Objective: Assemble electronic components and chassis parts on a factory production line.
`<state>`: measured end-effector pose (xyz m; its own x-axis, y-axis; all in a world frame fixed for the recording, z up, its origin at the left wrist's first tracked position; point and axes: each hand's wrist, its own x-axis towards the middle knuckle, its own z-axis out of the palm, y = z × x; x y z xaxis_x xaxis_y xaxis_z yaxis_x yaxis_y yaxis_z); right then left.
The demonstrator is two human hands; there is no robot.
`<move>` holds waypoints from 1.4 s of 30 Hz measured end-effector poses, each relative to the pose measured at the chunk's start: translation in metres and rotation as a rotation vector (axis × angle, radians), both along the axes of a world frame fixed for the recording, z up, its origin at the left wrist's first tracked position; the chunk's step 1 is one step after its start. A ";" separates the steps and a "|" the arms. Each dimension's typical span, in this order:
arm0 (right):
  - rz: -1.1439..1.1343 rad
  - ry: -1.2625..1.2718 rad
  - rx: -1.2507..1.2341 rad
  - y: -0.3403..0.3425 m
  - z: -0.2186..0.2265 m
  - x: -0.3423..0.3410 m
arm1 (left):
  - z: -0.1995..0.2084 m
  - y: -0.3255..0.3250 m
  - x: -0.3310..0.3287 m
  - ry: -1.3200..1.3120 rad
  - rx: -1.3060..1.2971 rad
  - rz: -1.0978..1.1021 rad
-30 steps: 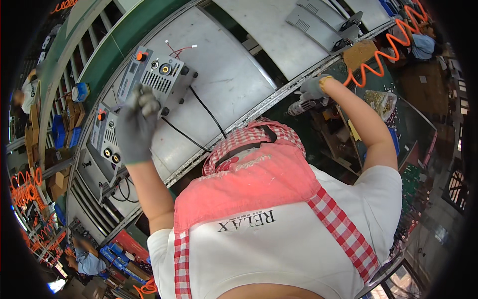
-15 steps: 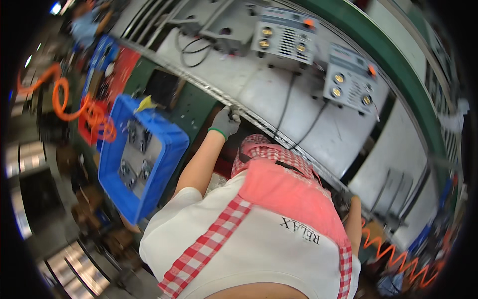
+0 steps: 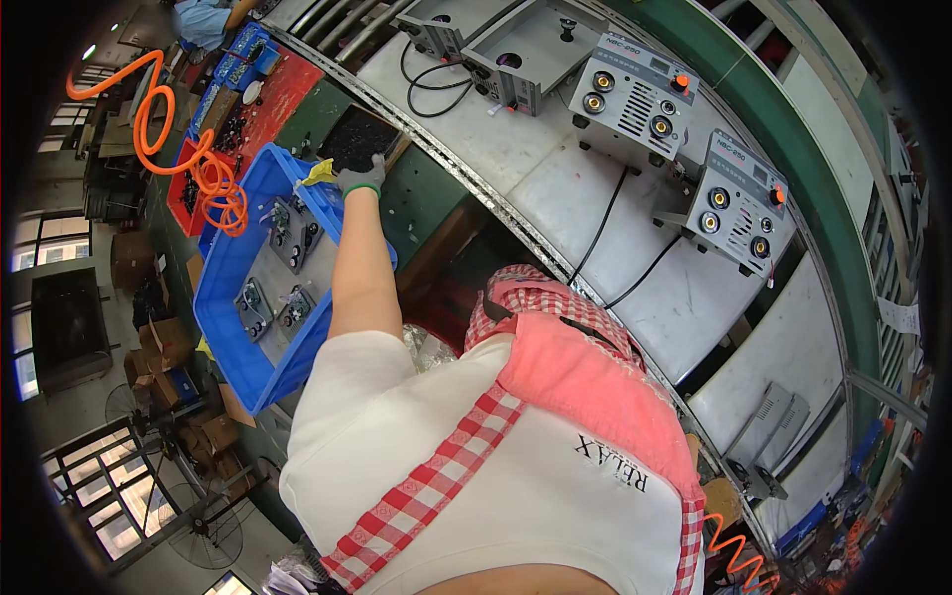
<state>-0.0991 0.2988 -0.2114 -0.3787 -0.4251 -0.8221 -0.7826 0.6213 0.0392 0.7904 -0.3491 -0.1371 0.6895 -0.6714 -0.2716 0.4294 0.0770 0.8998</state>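
Note:
My left hand, in a grey glove with a green cuff, reaches to the near edge of a black tray of small dark parts. Its thumb stands apart from the other fingers, which are partly hidden, and I see nothing held. Close beside it, a yellow piece sits at the corner of a blue plastic bin. Inside the bin lie several panels with circuit boards. My right hand is out of view.
Grey boxed machines with orange knobs stand on the metal-topped line, black cables trailing to its near edge. An open grey housing lies farther left. Orange coiled hose hangs beside a red bin. Another person is at the far left.
My left hand has moved from the metal edge of the line up and left to the black tray. My right forearm, visible before at the right, has left the view.

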 end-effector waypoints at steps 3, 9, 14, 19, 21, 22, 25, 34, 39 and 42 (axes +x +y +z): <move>-0.118 0.119 0.048 -0.061 0.141 0.035 | -0.043 -0.018 -0.037 -0.845 0.118 -0.425; -0.094 0.109 -0.691 -0.194 0.287 0.115 | 0.057 0.004 -0.315 0.533 0.208 -0.487; 0.613 0.283 -1.324 -0.364 0.379 0.185 | 0.204 0.023 -0.444 0.120 0.103 -0.821; 1.038 0.536 -1.158 -0.418 0.355 0.132 | 0.208 0.008 -0.546 -0.774 -0.134 -0.985; 1.076 0.601 -1.105 -0.410 0.359 0.116 | 0.226 0.018 -0.565 -1.051 0.041 -1.060; 0.818 0.630 -1.094 -0.396 0.370 0.106 | 0.240 0.041 -0.569 -0.903 -0.261 -1.050; 0.428 0.739 -1.005 -0.349 0.374 0.048 | 0.233 0.088 -0.586 -0.965 -0.447 -1.085; -0.395 0.844 -0.609 -0.283 0.339 0.071 | 0.185 0.142 -0.581 -1.847 -1.143 -1.490; -0.475 0.397 -1.195 -0.291 0.283 0.111 | 0.199 0.089 -0.584 -2.067 -1.149 -1.454; -0.382 0.038 -1.123 -0.282 0.293 0.172 | 0.206 0.093 -0.576 -1.858 -0.857 -1.297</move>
<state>0.0733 0.0169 0.0819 -0.6537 -0.7553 -0.0462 -0.5490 0.5154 -0.6579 0.2144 -0.2560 0.0689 -0.8766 -0.3608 0.3186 -0.3210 0.9314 0.1715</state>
